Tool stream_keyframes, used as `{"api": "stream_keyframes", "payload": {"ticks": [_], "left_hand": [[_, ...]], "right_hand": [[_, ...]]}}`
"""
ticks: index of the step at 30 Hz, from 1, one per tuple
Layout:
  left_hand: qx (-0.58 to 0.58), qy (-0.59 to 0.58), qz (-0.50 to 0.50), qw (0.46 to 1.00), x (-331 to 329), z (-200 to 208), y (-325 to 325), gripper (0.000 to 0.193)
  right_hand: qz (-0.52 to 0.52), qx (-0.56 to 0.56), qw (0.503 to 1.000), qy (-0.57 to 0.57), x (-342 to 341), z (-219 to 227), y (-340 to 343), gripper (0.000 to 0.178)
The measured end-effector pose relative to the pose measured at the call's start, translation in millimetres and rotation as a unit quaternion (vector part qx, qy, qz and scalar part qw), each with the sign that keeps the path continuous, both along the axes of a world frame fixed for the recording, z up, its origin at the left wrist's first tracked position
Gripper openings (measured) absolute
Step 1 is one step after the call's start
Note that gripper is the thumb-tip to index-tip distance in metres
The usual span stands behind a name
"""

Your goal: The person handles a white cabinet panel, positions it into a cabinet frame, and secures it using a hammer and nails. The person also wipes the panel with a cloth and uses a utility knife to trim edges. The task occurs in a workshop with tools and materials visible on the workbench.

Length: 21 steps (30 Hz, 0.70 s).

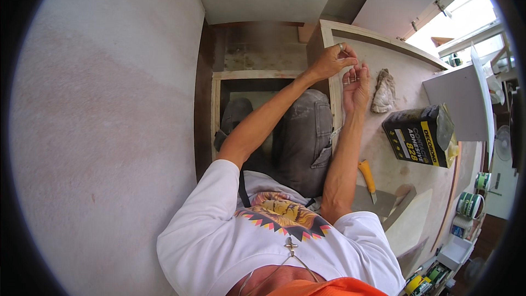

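Note:
Both of my hands meet above the edge of the wooden cabinet frame (323, 35), in front of my knees. My left hand (332, 60) has a ring on it, and its thumb and fingers are pinched together. Palm up, my right hand (356, 89) curls its fingers beside the left fingertips. Anything between the fingers is too small to make out. Just right of my right hand lies a crumpled, stained whitish rag (384, 92). Beyond the rag stands a black and yellow rectangular metal adhesive can (419, 136). An orange-handled blade tool (366, 176) rests nearer me.
A flat grey sheet (378, 200) lies under the blade tool. On my left rises a large pale panel (109, 104). A white drawer-like front (263, 0) is ahead. At far right are an open white cabinet door (460, 101) and several tubs (470, 205).

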<state>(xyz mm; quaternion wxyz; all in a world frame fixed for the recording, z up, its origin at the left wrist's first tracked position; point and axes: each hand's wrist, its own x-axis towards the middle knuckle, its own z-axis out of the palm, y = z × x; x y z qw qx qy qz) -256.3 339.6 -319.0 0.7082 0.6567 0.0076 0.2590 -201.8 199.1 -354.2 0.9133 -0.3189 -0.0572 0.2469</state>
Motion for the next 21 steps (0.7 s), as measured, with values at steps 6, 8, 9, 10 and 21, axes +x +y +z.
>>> {"api": "stream_keyframes", "payload": {"ticks": [6, 8, 9, 10, 21], "left_hand": [[0.05, 0.033, 0.017, 0.998, -3.3, -6.8, 2.1, 0.02], [0.063, 0.032, 0.037, 0.997, -3.1, -9.7, 3.8, 0.022], [0.061, 0.033, 0.034, 0.997, -3.4, -11.5, 4.2, 0.023], [0.061, 0.034, 0.028, 0.997, -3.6, -11.4, 4.0, 0.024], [0.037, 0.035, 0.0, 0.999, -7.5, -8.0, -3.6, 0.021]], "right_hand": [[0.008, -0.006, 1.0, 0.014, -1.3, -1.2, -0.9, 0.022], [0.0, -0.019, 1.0, 0.015, -4.5, 1.2, -0.5, 0.024], [-0.007, -0.025, 0.999, 0.019, -5.9, 2.2, -0.2, 0.025], [-0.015, -0.03, 0.999, 0.022, -4.9, 0.9, -1.4, 0.026], [-0.001, -0.039, 0.999, -0.014, 0.3, -11.3, -4.2, 0.036]]}}
